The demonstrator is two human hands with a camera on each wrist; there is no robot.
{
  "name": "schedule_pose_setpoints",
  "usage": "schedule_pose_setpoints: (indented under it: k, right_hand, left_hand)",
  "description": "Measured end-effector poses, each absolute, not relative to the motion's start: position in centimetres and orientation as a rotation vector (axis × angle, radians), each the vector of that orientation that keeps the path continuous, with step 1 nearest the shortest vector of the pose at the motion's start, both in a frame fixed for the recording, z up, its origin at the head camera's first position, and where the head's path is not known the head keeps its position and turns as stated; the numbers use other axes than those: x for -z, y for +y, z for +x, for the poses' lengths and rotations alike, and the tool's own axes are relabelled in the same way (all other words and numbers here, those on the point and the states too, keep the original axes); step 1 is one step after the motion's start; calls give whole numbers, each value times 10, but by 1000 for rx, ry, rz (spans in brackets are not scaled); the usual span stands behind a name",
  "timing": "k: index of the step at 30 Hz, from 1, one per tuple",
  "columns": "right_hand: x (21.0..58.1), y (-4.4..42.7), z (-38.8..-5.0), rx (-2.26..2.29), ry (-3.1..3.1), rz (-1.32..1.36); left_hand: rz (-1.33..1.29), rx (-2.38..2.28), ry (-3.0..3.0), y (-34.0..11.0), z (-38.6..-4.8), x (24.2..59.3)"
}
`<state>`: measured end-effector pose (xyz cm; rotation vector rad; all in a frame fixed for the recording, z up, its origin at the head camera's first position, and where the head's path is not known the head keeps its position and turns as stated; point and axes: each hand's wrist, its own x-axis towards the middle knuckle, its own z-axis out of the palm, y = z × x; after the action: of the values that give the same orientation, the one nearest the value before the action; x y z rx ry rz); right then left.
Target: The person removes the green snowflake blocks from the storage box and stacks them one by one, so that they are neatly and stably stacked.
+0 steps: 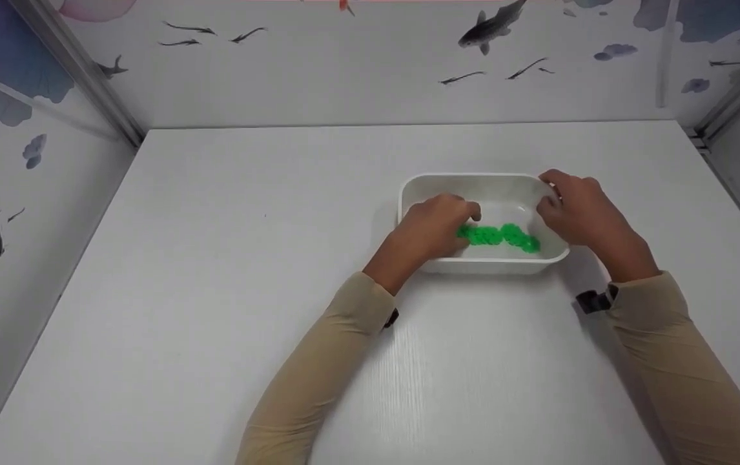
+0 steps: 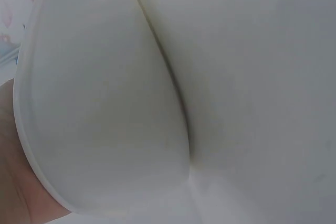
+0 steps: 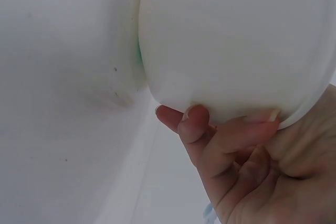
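A white rectangular plastic container (image 1: 486, 265) stands on the table, with bright green bumpy pieces (image 1: 515, 236) in a row on its floor. My left hand (image 1: 431, 226) reaches over its left side, and the left end of the green row lies between thumb and fingers. In the left wrist view, the container's wall (image 2: 105, 98) hides the fingertips. With curled fingers my right hand (image 1: 583, 210) grips the container's right rim. The right wrist view shows that hand (image 3: 236, 156) with fingers against the outer wall (image 3: 231, 45).
The white table (image 1: 183, 290) extends around the container. Behind it rises a white panel (image 1: 344, 84) printed with fish, and another printed panel (image 1: 21, 226) stands along the left. A dark wrist strap (image 1: 595, 301) shows at the right sleeve.
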<state>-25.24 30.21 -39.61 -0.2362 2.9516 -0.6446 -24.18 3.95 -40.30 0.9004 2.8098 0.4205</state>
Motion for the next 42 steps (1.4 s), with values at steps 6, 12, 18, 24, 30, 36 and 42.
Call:
schedule_pose_setpoints:
  k: [6,12,18,24,30,36,42]
  right_hand:
    - [396,300,-253,640,2951,-239]
    - [396,300,-254,640,2954,-244]
    - [395,299,-254,635,2944,-234]
    - [397,300,-255,633,2937,-233]
    - [399,302,-255,639,2946,-250]
    - [399,304,-254,645,2949,-257]
    - [399,304,-254,642,2948,-234]
  left_hand:
    - [893,-454,2800,38,-242,403]
    - [926,-444,2799,39,-244,405]
    - [939,-453,2807,38,-243,403]
    - [940,-473,2831,35,-240,396]
    - [989,-511,2858,29,-235,388]
    - [1091,-557,2903,17,-231,381]
    - [1167,-602,2947,5,-225,376]
